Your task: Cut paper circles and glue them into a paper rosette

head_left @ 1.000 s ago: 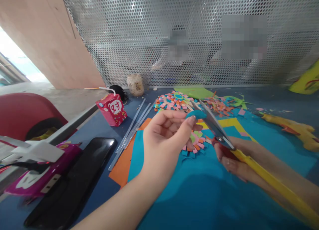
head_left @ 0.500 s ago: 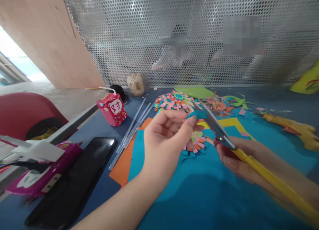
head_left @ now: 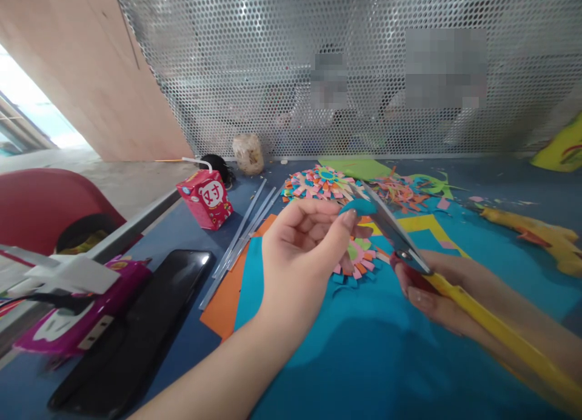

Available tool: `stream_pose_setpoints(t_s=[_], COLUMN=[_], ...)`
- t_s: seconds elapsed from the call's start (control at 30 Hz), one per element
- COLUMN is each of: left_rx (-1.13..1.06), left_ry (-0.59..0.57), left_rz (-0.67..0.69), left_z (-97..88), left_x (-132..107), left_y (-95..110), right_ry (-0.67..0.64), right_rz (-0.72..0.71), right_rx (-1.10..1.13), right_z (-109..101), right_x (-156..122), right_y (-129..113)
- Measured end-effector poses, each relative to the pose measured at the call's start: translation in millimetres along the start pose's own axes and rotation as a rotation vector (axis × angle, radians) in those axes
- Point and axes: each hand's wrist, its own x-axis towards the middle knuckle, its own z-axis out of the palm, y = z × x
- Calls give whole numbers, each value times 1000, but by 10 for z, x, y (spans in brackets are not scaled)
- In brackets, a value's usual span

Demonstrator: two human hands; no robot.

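Blue paper piece [head_left: 357,207], small and curved, sits pinched between the thumb and fingers of the left hand [head_left: 297,253], raised above the bench [head_left: 163,226]. The right hand [head_left: 457,267] is wrapped around the handles of the scissors [head_left: 394,229], whose blades stand parted and point away from the person. The piece's far end is right at the blades; whether it lies between them or just in front is hard to tell from this angle.

Some of the work looks finished: layered, fringed paper flowers [head_left: 313,185] lie together at the back, in pink, orange and blue. Another fringed flower [head_left: 362,259], partly hidden by the left hand, rests on the large blue sheet [head_left: 327,347]. Loose cuttings [head_left: 398,193] heaped beside the group suggest a good deal of snipping is done.

The held piece shows a smooth outer edge with no fringe visible, so its shaping seems incomplete. Plenty of paper remains, with an orange sheet [head_left: 222,305] under the blue one. Clear sticks [head_left: 240,244] lie to the left, apart from both hands.
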Motion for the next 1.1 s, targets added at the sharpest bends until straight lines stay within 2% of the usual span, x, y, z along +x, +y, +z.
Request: stream_pose_setpoints(t_s=[0.1,0.23,0.4,0.5,0.63,0.77,0.9,1.0,1.1], left_rx=[16,25,19,31,24,25,30,38,43], left_ry=[5,10,7,7,36,35,28,20,14], left_rz=[-7,-15,-13,-12,2,-19,-21,-9,-1], left_z=[0,0,0,-1,4,12,16,15,11], left_x=[-4,-12,-15,-10,3,2,-5,-8,-11], left_y=[7,16,10,7,17,25,19,10,5], right_ry=[-4,17,24,-17,18,-38,20,-44,-57], right_rz=[20,-36,69,61,82,6,-41,-118,-118], right_rx=[-35,-41,39,44,26,7,-89,-165,-166], right_z=[1,10,33,29,19,14,-10,-44,-44], right_x=[-19,-6,4,-3,-12,-10,3,27,38], right_y=[1,-32,-79,-84,-70,-30,31,69,59])
